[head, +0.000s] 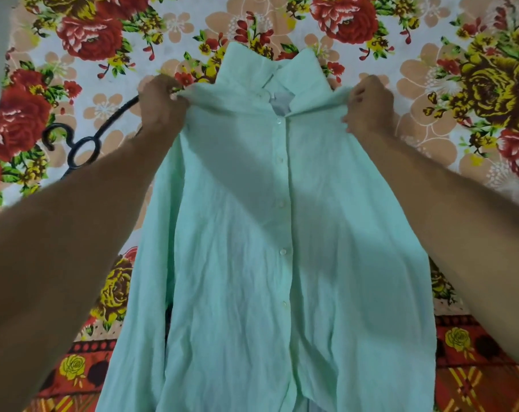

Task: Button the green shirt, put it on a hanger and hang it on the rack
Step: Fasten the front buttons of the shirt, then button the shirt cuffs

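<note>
The pale green shirt [252, 233] is held up by its shoulders over the bed, front facing me, its placket buttons fastened down the middle and the collar open at the top. My left hand [161, 105] grips the shirt's left shoulder. At the other shoulder my right hand [369, 107] pinches the fabric. A black hanger [83, 147] lies on the bedsheet to the left, its hook end showing and the rest hidden behind my left forearm.
A flowered bedsheet [430, 69] with red and yellow roses covers the bed under everything. Its red patterned border runs along the near edge at the bottom. No rack is in view.
</note>
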